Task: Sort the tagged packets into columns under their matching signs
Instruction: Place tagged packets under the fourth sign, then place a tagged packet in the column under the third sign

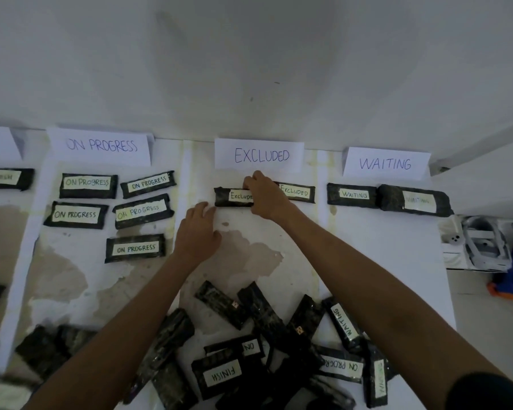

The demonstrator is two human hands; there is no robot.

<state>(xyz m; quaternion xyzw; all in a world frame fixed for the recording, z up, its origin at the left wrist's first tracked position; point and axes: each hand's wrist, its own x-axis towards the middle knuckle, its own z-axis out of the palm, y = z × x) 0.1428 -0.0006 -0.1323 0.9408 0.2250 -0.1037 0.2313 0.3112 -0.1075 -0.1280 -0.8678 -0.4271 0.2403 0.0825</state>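
White paper sheets (382,247) cover the floor, with the EXCLUDED sign (259,155) propped against the wall. Just below that sign the right hand (262,195) is closed over the right end of an Excluded packet (233,196), beside a second Excluded packet (296,192). The left hand (197,232) rests flat, fingers loosely spread, just left of the held packet (gripping nothing). Unsorted packets (267,344) are heaped well below the sign.

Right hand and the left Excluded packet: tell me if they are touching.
Touching. The head view shows the right hand lying over the left Excluded packet, covering the end of its tag.
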